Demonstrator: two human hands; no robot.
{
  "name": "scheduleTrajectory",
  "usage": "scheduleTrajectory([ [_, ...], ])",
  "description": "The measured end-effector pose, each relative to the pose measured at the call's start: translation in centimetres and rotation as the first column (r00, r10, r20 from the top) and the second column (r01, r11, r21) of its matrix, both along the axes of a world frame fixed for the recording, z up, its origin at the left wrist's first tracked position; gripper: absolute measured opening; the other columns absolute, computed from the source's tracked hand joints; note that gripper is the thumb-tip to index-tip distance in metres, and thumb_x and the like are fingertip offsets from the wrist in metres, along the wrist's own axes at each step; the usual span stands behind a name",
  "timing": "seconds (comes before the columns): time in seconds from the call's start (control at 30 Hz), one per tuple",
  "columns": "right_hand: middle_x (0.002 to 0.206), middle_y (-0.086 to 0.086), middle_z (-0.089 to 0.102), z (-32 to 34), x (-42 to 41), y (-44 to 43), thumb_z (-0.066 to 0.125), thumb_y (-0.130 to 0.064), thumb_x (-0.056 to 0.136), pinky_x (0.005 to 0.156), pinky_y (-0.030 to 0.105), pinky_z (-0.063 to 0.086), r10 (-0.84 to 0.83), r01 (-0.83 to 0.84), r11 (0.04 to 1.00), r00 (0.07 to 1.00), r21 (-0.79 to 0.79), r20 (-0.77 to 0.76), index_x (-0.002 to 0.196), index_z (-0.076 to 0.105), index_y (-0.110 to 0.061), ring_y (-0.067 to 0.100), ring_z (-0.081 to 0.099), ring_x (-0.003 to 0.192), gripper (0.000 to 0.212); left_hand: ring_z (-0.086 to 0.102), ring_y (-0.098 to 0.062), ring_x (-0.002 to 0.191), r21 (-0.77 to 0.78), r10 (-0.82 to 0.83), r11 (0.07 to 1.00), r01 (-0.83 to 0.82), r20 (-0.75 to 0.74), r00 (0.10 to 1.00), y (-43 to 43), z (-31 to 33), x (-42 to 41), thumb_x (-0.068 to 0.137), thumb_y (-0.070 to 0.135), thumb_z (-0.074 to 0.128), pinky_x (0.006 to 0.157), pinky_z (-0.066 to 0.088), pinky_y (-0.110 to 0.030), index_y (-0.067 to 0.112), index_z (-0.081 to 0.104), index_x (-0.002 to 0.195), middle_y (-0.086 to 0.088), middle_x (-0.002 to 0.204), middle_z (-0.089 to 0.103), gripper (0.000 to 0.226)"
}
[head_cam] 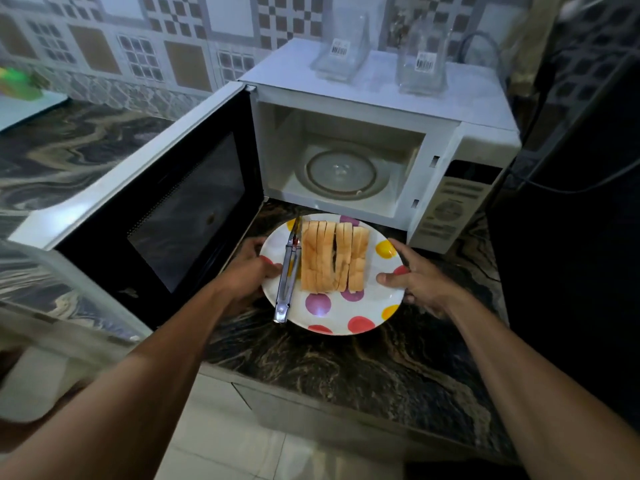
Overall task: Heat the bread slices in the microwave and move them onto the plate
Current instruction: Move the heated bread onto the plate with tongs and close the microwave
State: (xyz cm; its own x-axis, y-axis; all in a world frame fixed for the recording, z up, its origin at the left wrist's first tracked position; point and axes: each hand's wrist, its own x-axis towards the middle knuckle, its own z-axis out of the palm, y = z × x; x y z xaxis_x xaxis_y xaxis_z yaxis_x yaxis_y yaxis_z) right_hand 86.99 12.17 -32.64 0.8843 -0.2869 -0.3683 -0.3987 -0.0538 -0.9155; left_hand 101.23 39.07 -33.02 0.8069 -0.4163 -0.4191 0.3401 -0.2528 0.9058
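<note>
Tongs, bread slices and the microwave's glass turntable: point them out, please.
tongs [282, 299], head view, on the handle near the hinge end.
bread slices [318, 258], head view, on the crust of a left-hand slice.
glass turntable [341, 171], head view, on its centre.

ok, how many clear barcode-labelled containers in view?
2. Left clear barcode-labelled container and right clear barcode-labelled container stand side by side, apart, on top of the white microwave. None look hidden.

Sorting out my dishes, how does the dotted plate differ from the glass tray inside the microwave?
The dotted plate is white with coloured dots; the glass tray is clear. The plate carries bread slices and tongs; the tray carries neither. Both are round.
</note>
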Motion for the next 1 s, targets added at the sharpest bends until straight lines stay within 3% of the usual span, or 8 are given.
scheduleTrajectory([
  [0.07,0.099,0.009,0.067,1.0,-0.7,0.7,0.065,0.007,0.089,0.04,0.019,0.045,0.001,-0.001,1.0,1.0,-0.02,0.009,0.147,0.039,-0.024,0.003,0.064,0.055,0.071,0.064,-0.032,0.109,-0.05,-0.023,0.999,0.022,-0.02,1.0,0.4,0.8,0.0,0.077,-0.002,0.06,0.088,0.056,-0.049,0.02,0.049,0.133,-0.011,0.123,0.064,0.062],
  [0.13,0.095,0.008,0.065,2.1,-1.3,1.5,0.063,0.009,0.09,0.038,0.017,0.043,0.004,-0.004,1.0,1.0,-0.018,0.021,0.144,0.041,-0.021,0.0,0.061,0.05,0.065,0.065,-0.034,0.114,-0.106,-0.077,0.992,0.074,-0.022,0.997,0.7,1.2,0.3,0.067,0.003,0.062,0.096,0.053,-0.057,0.026,0.052,0.137,-0.009,0.127,0.067,0.075],
  [0.3,0.109,-0.005,0.07,4.0,-2.6,3.5,0.072,-0.002,0.087,0.068,0.03,0.058,-0.101,0.102,0.995,0.993,-0.023,0.054,0.145,0.036,-0.035,0.009,0.069,0.09,0.076,0.066,-0.037,0.112,-0.174,-0.12,0.978,0.113,-0.034,0.992,1.4,3.9,-0.4,0.079,-0.008,0.049,0.095,0.052,-0.062,0.026,0.049,0.141,-0.01,0.125,0.068,0.071],
  [0.47,0.108,-0.005,0.071,5.9,-4.6,5.4,0.072,0.003,0.084,0.067,0.023,0.056,-0.166,0.163,0.986,0.975,0.029,0.146,0.127,0.046,-0.039,0.007,0.071,0.087,0.065,0.068,-0.035,0.107,-0.223,-0.193,0.958,0.18,-0.041,0.98,2.1,5.9,-0.7,0.081,-0.014,0.036,0.081,0.058,-0.046,0.02,0.052,0.138,-0.014,0.124,0.068,0.069],
  [0.57,0.113,-0.001,0.071,6.6,-5.7,6.7,0.074,-0.002,0.084,0.068,0.025,0.057,-0.208,0.204,0.978,0.965,0.044,0.161,0.14,0.04,-0.036,0.011,0.072,0.091,0.073,0.072,-0.031,0.095,-0.258,-0.235,0.942,0.216,-0.043,0.971,2.9,7.1,-1.3,0.08,-0.016,0.032,0.072,0.059,-0.039,0.019,0.056,0.13,-0.012,0.114,0.073,0.066],
  [0.73,0.124,0.005,0.067,7.2,-7.7,8.8,0.074,-0.004,0.085,0.071,0.028,0.058,-0.256,0.253,0.967,0.946,0.041,0.198,0.154,0.03,-0.029,0.019,0.07,0.102,0.085,0.061,-0.047,0.117,-0.322,-0.286,0.908,0.269,-0.005,0.958,4.4,8.3,-2.3,0.062,-0.005,0.047,0.101,0.045,-0.067,0.015,0.05,0.142,-0.023,0.131,0.063,0.082],
  [0.93,0.126,0.007,0.066,8.6,-11.7,10.1,0.074,-0.005,0.084,0.084,0.036,0.059,-0.266,0.259,0.964,0.941,0.058,0.207,0.149,0.035,-0.031,0.026,0.066,0.111,0.08,0.062,-0.045,0.117,-0.302,-0.282,0.914,0.27,0.006,0.959,5.5,9.4,-5.1,0.08,-0.014,0.036,0.101,0.046,-0.064,0.022,0.05,0.141,-0.019,0.132,0.062,0.071],
  [1.0,0.123,0.005,0.067,9.3,-13.1,10.8,0.073,-0.003,0.085,0.082,0.033,0.059,-0.277,0.272,0.961,0.937,0.056,0.212,0.141,0.04,-0.034,0.023,0.067,0.106,0.072,0.061,-0.044,0.118,-0.313,-0.286,0.91,0.273,0.006,0.958,6.1,10.0,-6.6,0.083,-0.015,0.034,0.1,0.048,-0.061,0.022,0.05,0.14,-0.019,0.131,0.062,0.07],
])
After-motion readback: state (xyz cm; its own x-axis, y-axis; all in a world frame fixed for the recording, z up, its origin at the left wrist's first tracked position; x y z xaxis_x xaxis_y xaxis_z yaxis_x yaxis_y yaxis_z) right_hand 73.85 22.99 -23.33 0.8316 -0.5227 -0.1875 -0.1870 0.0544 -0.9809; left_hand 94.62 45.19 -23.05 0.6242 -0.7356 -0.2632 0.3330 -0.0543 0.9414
